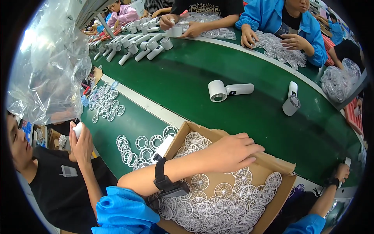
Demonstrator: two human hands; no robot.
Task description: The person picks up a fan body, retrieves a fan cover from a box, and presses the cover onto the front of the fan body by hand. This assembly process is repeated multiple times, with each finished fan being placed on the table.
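My left hand (238, 151) reaches across an open cardboard box (286, 165), palm down at its far rim. Its fingers are stretched out and hold nothing that I can see. Inside the box lie many round white spoked fan grilles (214, 210), piled thickest at the near side. At the far right, my right hand (343, 172) is closed on a white handheld fan (347, 160), mostly hidden by the fingers and the picture's rim. Two white handheld fans lie on the green conveyor belt: one fan (218, 91) beyond the box, another fan (291, 103) further right.
White rings (146, 154) and pale blue-white rings (105, 101) lie on the green side table. More fans (144, 46) crowd the far left belt. A person in black (78, 144) sits at left; co-workers handle grilles (278, 46) across the belt. A clear plastic bag (50, 66) hangs upper left.
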